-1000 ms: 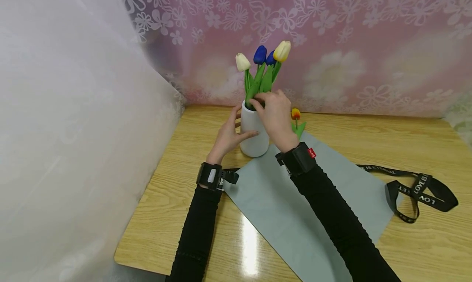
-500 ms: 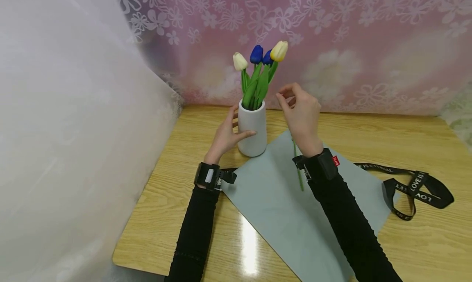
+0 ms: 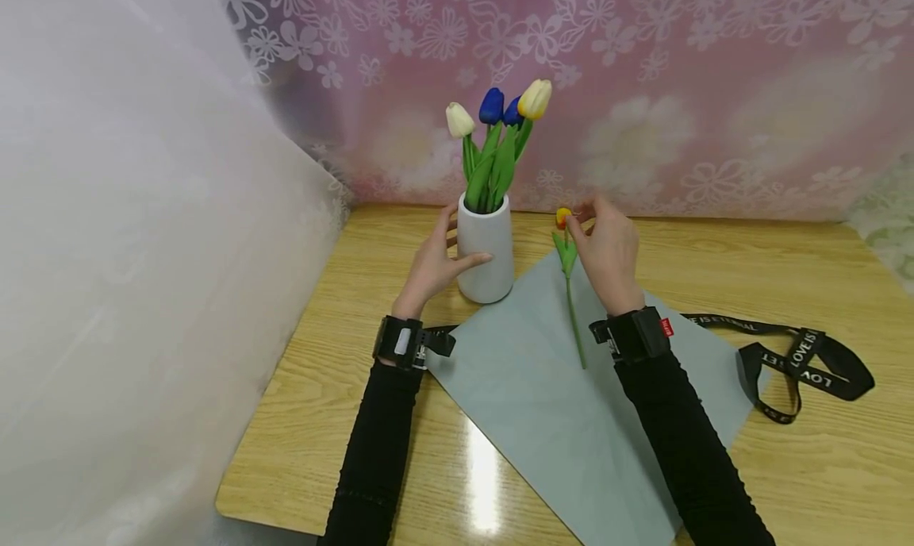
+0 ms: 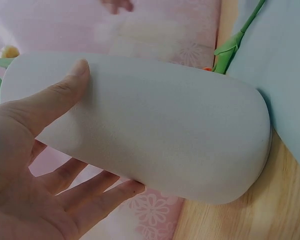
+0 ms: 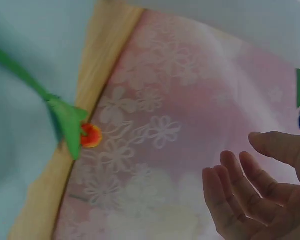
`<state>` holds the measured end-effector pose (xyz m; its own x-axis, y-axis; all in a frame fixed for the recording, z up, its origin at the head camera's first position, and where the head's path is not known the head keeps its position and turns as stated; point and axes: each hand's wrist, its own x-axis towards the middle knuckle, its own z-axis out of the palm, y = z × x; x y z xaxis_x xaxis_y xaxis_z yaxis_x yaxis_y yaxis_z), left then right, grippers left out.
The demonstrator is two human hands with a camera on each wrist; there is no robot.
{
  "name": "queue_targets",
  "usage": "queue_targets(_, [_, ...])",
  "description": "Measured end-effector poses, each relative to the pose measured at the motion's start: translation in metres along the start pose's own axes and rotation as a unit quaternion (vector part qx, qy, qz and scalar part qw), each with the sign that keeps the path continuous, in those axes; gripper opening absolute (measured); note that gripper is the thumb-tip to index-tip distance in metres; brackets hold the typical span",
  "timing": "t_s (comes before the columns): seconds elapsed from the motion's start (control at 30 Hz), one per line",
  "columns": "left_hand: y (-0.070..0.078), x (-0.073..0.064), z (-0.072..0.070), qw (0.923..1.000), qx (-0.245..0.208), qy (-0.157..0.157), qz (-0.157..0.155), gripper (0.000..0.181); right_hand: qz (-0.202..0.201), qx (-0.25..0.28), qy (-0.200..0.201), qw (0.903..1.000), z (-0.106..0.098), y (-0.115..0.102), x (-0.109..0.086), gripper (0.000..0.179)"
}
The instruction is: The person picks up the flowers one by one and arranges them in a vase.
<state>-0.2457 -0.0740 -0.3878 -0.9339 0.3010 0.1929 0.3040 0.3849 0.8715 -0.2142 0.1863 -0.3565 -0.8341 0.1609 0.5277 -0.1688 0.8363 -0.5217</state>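
Note:
My left hand (image 3: 432, 264) grips a white vase (image 3: 485, 252), its thumb across the front and its fingers round the far side. The vase stands upright, holding blue tulips (image 3: 492, 106) and cream tulips (image 3: 535, 99) with green leaves. To its right lies one orange-yellow tulip (image 3: 566, 252), bloom at the far end, stem on a grey-blue sheet (image 3: 528, 403). My right hand (image 3: 610, 252) is over the bloom in the head view. In the right wrist view this hand (image 5: 260, 195) has loosely bent fingers, nothing between them, apart from the tulip.
A black ribbon with white lettering (image 3: 807, 363) lies looped on the right of the wooden table (image 3: 300, 427), partly under the sheet. Behind the table hangs a pink flowered cloth (image 3: 643, 94), and a white sheet (image 3: 128, 252) covers the left side.
My right hand has left the leaves in the vase and moved right, then down towards the orange-yellow tulip. The left hand has kept its hold on the vase.

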Motion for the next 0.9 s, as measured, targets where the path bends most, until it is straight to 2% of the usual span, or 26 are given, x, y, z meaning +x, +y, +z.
queue_targets(0.23, [-0.002, 0.003, 0.002, 1.0000, 0.002, -0.004, -0.002, 0.096, 0.025, -0.046, -0.060, 0.9968, 0.012, 0.029, -0.007, 0.026])
queue_targets(0.53, [-0.002, 0.003, 0.000, 1.0000, 0.007, 0.001, 0.000, 0.097, 0.066, -0.074, -0.153, 0.9834, 0.025, 0.049, -0.012, 0.024])
queue_targets(0.7, [-0.001, 0.002, 0.000, 1.0000, 0.007, -0.002, 0.000, 0.097, 0.081, -0.098, -0.215, 0.9682, 0.029, 0.056, -0.013, 0.024])
queue_targets(0.9, [-0.001, 0.002, 0.001, 1.0000, 0.008, -0.004, -0.004, 0.097, 0.115, -0.072, -0.298, 0.9450, 0.034, 0.063, -0.016, 0.033])
